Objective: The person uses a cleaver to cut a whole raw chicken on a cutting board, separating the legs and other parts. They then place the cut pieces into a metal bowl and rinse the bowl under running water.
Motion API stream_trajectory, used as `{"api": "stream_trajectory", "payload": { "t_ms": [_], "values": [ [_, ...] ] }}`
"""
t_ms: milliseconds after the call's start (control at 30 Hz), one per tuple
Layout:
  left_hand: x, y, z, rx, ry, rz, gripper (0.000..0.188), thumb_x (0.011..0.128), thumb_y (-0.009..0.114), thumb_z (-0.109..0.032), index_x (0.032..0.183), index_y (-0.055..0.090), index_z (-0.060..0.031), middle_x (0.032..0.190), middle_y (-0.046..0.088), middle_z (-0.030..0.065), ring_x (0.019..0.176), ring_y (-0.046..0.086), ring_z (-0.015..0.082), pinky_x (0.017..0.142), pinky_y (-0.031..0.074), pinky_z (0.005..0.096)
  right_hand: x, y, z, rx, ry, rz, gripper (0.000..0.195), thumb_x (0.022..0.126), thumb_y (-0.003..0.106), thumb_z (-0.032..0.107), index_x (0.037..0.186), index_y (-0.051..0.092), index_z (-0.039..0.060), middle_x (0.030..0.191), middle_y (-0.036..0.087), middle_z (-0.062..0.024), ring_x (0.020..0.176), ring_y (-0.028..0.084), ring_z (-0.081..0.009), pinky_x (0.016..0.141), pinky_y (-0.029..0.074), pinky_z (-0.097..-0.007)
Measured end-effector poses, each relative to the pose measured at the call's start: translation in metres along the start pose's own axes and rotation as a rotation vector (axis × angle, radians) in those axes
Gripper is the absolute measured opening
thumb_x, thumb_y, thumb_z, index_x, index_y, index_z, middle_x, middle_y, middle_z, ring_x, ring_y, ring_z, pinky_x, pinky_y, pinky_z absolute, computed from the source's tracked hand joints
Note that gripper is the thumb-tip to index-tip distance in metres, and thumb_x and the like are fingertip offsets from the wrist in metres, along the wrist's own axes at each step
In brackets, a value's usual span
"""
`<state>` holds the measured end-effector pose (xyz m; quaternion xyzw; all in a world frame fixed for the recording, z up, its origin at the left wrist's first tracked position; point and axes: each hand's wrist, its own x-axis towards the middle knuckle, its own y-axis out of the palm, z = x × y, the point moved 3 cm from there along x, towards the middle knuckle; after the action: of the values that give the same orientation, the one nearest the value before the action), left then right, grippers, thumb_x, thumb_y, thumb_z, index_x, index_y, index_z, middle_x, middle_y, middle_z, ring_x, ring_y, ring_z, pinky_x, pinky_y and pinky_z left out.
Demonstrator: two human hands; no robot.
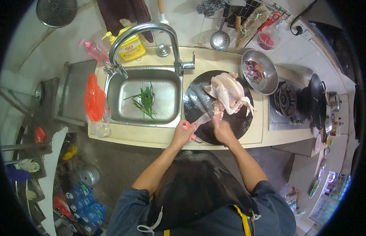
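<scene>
My left hand (182, 135) grips a pink, partly translucent thin item (201, 119) at the front left of the round dark cutting board (197, 98). What the item is made of cannot be told. It stretches towards my right hand (223, 129), which is blurred, with its fingers curled over the board. Whatever those fingers hold is hidden. Just beyond them lies a ragged pinkish-yellow piece of flesh (218, 109), against a whole plucked chicken (228, 88). The bird rests on the board with a foot pointing right.
Left of the board, a steel sink (115, 97) holds cut green stalks (145, 101) under a curved tap (147, 26). A steel bowl (267, 84) with dark meat pieces stands behind right, before a gas hob (284, 100). A red plastic bag (94, 97) hangs over the counter's left edge.
</scene>
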<state>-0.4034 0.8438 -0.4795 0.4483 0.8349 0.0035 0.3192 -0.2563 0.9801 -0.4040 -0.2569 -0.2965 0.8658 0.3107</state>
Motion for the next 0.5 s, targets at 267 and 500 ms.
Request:
{"api": "stream_trajectory", "payload": {
  "t_ms": [267, 500],
  "values": [
    [0.000, -0.005, -0.015, -0.102, 0.050, -0.167, 0.028, 0.089, 0.070, -0.014, 0.091, 0.043, -0.0068, 0.080, 0.062, 0.0087, 0.050, 0.063, 0.0160, 0.040, 0.043, 0.0265, -0.013, 0.005, -0.012, 0.006, 0.315, 0.187, 0.070, 0.104, 0.028, 0.054, 0.107, 0.065, -0.0052, 0.107, 0.061, -0.0381, 0.112, 0.054, -0.0544, 0.096, 0.042, -0.0544],
    [-0.003, -0.005, 0.003, -0.065, -0.008, -0.072, 0.028, 0.090, 0.069, -0.014, 0.092, 0.042, -0.0080, 0.080, 0.062, 0.0095, 0.047, 0.060, 0.0151, 0.039, 0.041, 0.0263, -0.059, -0.021, -0.050, 0.169, 0.460, 0.241, 0.071, 0.105, 0.027, 0.054, 0.071, 0.054, -0.0021, 0.062, 0.055, -0.0136, 0.054, 0.055, -0.0253, 0.054, 0.044, -0.0392]
  ]
}}
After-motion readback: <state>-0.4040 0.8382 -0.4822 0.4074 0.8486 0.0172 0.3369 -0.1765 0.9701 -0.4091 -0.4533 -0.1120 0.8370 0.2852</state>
